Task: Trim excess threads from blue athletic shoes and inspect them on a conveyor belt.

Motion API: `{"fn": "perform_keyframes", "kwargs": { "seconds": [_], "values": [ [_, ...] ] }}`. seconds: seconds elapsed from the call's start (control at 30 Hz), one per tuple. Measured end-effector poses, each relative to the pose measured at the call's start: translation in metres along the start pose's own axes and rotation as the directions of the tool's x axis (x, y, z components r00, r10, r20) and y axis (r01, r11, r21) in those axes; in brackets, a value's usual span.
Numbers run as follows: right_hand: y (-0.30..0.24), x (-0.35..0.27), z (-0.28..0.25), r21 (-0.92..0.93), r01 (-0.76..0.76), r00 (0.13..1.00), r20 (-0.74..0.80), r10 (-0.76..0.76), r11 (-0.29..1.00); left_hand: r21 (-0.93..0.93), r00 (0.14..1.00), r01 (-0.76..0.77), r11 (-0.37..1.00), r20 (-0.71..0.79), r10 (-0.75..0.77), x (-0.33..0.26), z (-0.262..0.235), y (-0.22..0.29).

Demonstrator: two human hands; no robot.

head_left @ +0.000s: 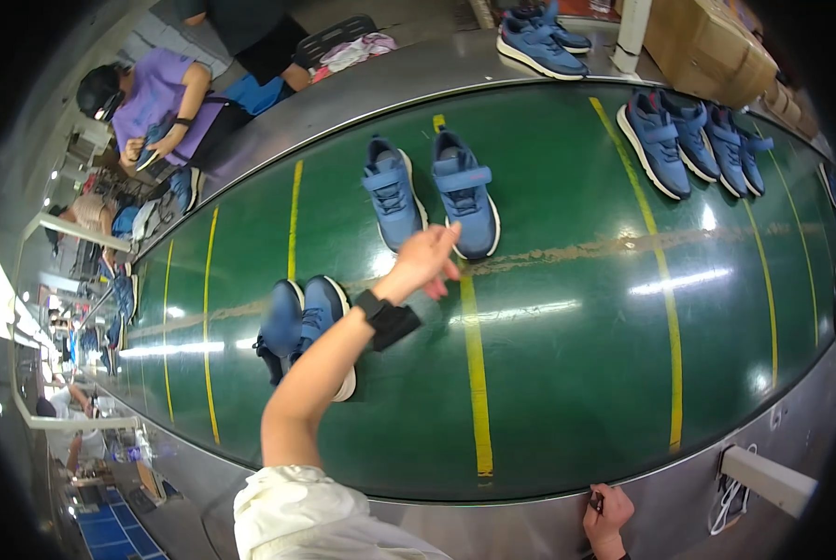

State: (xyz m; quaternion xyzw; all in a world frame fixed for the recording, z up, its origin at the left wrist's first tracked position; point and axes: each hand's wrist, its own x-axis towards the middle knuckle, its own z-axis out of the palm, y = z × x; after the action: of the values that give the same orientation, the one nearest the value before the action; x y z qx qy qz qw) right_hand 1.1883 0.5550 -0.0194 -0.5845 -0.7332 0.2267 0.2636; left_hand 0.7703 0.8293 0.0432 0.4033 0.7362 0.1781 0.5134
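Observation:
My left hand reaches over the belt, a dark band round its wrist. Its fingers are partly stretched and a little apart, at the toe of a blue sneaker with a strap; whether they touch it I cannot tell. Beside that sneaker stands a matching blue sneaker. Left of my forearm is another pair of blue sneakers, partly hidden by the arm and partly blurred. My right hand is closed at the belt's near metal edge, with a small dark thing at its fingers that is too small to name.
The green conveyor belt has yellow cross lines and a worn streak. More blue sneakers stand at the right, others on the far ledge beside a cardboard box. A co-worker in purple holds a shoe. A pale metal bar juts in at lower right.

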Motion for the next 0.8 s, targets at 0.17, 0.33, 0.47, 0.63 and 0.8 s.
{"fn": "perform_keyframes", "kwargs": {
  "seconds": [0.17, 0.33, 0.47, 0.63, 0.8],
  "values": [
    [-0.007, 0.003, -0.003, -0.079, -0.02, 1.0, -0.008, 0.019, 0.997, 0.881, 0.266, 0.041, 0.471, -0.464, 0.845, 0.063, -0.061, 0.039],
    [-0.005, 0.008, -0.002, -0.079, -0.021, 1.0, -0.001, 0.021, 0.997, 0.646, 0.805, 0.302, 0.701, -0.566, 0.175, 0.121, -0.082, 0.049],
    [-0.007, 0.01, -0.005, -0.091, -0.008, 0.999, -0.046, 0.004, 0.996, 0.677, 0.81, 0.106, 0.728, -0.484, 0.332, 0.114, -0.087, 0.034],
    [-0.004, 0.007, -0.002, -0.054, 0.005, 0.994, -0.112, -0.011, 0.999, 0.814, 0.748, -0.206, 0.543, -0.227, 0.624, 0.064, -0.027, 0.033],
    [0.003, -0.002, 0.003, 0.072, 0.043, 0.985, -0.169, -0.03, 0.997, 0.66, 0.487, -0.746, 0.088, 0.45, 0.749, -0.036, 0.04, 0.027]
  ]
}}
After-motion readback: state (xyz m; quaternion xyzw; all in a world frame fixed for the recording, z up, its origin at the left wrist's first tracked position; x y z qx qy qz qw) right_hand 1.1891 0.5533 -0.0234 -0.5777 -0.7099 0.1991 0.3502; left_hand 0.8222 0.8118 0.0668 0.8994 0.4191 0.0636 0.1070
